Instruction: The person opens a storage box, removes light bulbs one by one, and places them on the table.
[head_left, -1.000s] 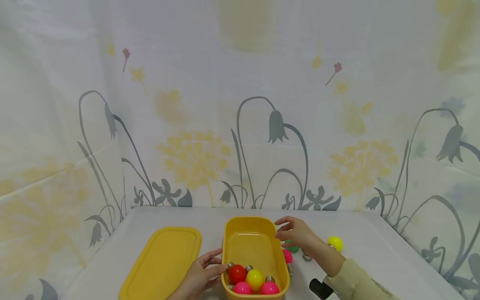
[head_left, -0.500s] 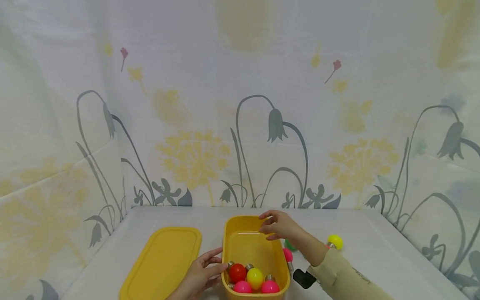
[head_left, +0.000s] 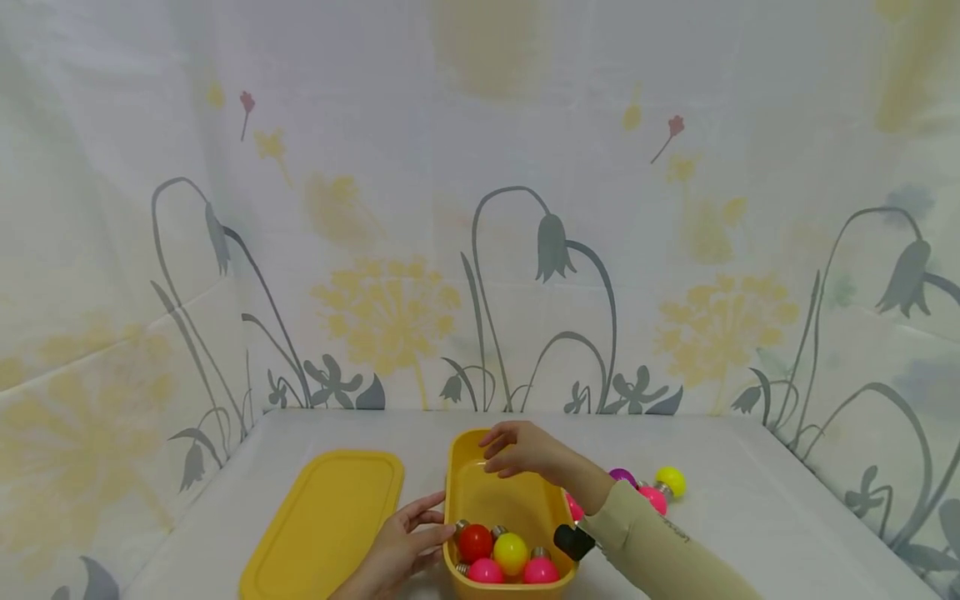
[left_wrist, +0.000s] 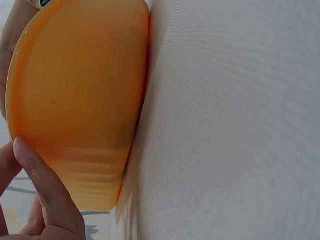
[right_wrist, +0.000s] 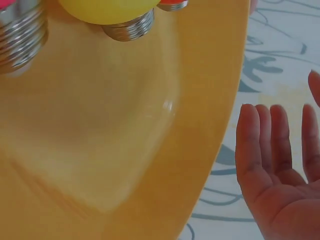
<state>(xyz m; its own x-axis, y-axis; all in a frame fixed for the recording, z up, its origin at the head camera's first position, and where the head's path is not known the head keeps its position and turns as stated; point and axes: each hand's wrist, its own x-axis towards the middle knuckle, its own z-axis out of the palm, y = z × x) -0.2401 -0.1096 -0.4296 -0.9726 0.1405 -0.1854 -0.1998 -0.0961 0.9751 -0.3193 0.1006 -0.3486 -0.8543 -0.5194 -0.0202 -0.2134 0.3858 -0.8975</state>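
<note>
A deep yellow plastic box [head_left: 487,500] stands on the white table with several light bulbs in its near end. Among them are a red bulb [head_left: 475,542], a yellow bulb [head_left: 511,554] and two pink bulbs, one being the pink bulb [head_left: 541,571] at the right; their bases are silver screw threads. My left hand [head_left: 399,546] holds the box's left rim, thumb at the edge and fingers along the outer wall [left_wrist: 75,90]. Over the far part of the box hovers my right hand [head_left: 525,450], fingers spread and holding nothing; the right wrist view shows its bare palm [right_wrist: 287,210].
A flat yellow lid [head_left: 322,525] lies left of the box. More bulbs lie on the table to the right: a yellow bulb [head_left: 671,482], a pink bulb [head_left: 654,499], a purple bulb [head_left: 622,477] and another pink one partly behind the right arm. A patterned curtain hangs behind.
My right hand has moved left, from beside the box's right rim to above its far end. This uncovers a purple and a pink bulb on the table. The left hand stays put.
</note>
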